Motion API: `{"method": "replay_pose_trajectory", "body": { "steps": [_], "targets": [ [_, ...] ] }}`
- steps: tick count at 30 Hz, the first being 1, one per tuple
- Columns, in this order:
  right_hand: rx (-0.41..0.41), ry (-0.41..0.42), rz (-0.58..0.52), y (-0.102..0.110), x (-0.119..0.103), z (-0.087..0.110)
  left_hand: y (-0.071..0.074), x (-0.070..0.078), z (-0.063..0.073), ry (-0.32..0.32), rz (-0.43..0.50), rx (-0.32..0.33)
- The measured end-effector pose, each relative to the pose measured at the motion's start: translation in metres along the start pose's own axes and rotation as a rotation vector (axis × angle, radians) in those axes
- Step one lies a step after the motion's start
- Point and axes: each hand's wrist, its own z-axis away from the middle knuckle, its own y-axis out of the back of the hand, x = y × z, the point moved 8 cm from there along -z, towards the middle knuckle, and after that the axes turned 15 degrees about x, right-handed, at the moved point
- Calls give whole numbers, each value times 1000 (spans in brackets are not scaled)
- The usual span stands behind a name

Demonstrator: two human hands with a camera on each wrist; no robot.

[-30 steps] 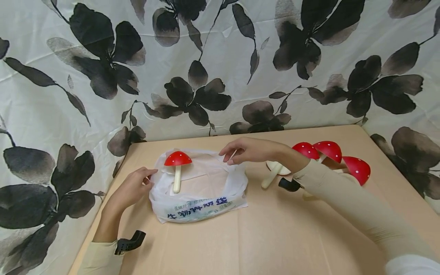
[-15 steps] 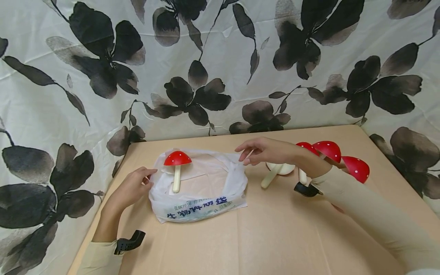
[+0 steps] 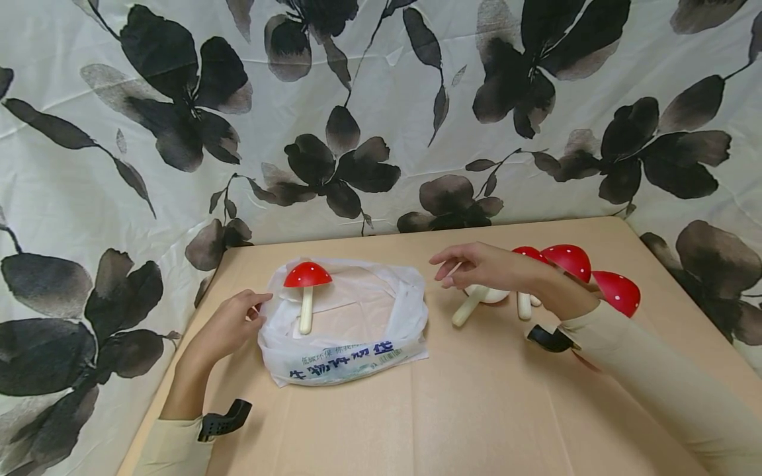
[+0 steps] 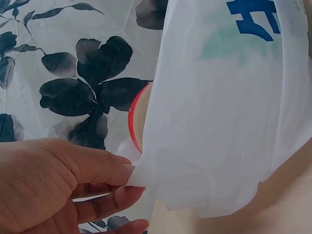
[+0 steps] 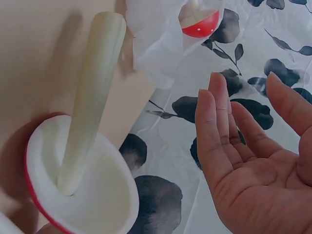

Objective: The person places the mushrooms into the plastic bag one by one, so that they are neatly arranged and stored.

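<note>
A white plastic bag point(image 3: 345, 363) with blue lettering lies spread on the table, its mouth facing up. Inside its opening rests a toy mushroom point(image 3: 307, 275) with a red, white-dotted cap and a pale stem. My left hand point(image 3: 235, 324) pinches the bag's left edge between thumb and forefinger, plain in the left wrist view. My right hand point(image 3: 485, 266) hovers with relaxed fingers and holds nothing. Below it lies another toy mushroom point(image 5: 90, 107), its hollow white underside and stem turned up, partly hidden by the hand in the head view.
More red-capped toy mushrooms point(image 3: 567, 260) lie together at the right back of the table point(image 3: 464, 410), partly behind the right forearm. A cloth with dark flowers point(image 3: 333, 165) hangs behind the table. Each wrist wears a black strap point(image 3: 225, 420).
My right hand has moved right, from over the bag's right edge to above the upturned mushroom. The left hand and the bag stay as they were.
</note>
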Motion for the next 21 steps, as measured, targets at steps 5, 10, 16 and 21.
{"method": "replay_pose_trajectory", "body": {
  "steps": [5,10,16,21],
  "targets": [
    [44,6,17,9,7,7,0,0,-1,3,-1,-2],
    [73,32,41,19,16,15,0,1,-1,7,-3,-5],
    [73,-15,2,23,29,27,-1,1,-1,8,-3,-4],
    [79,-64,-12,25,36,37,-1,1,-1,10,-6,-8]
  ]
}}
